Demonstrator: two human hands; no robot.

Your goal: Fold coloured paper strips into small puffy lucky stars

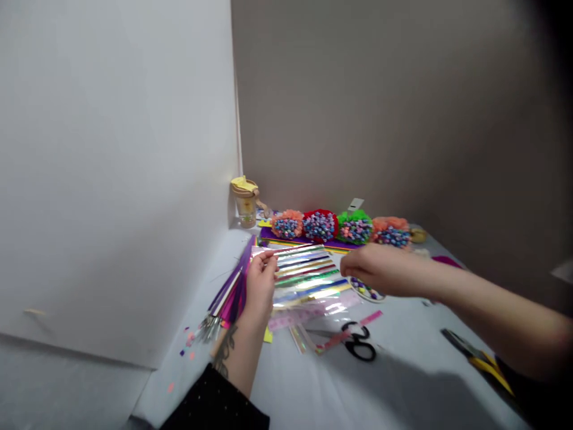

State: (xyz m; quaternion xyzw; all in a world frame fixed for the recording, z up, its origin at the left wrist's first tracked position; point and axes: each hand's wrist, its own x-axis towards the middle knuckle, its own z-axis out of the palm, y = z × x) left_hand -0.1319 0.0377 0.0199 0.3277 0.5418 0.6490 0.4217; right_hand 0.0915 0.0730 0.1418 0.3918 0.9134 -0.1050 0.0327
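Note:
My left hand [261, 282] pinches the left edge of a shiny clear sheet with coloured metallic stripes [308, 275]. Just beyond the sheet's right side, my right hand [369, 267] hovers with its fingers curled together; whatever they may hold is hidden. Below that hand is a small round dish [375, 299] with colourful beads in it, partly covered by the hand. Black-handled scissors [360, 346] lie in front of the sheet, beside a pink strip [371, 318] and some thin shiny strips [298, 340].
Fluffy pompoms with beaded centres, one of them red [320, 226], line the back. A lidded cup [246, 206] stands in the corner by the white wall [111, 149]. Purple and white strips [230, 292] lie left, yellow-handled pliers [481, 361] right. Confetti bits [190, 340] dot the left edge.

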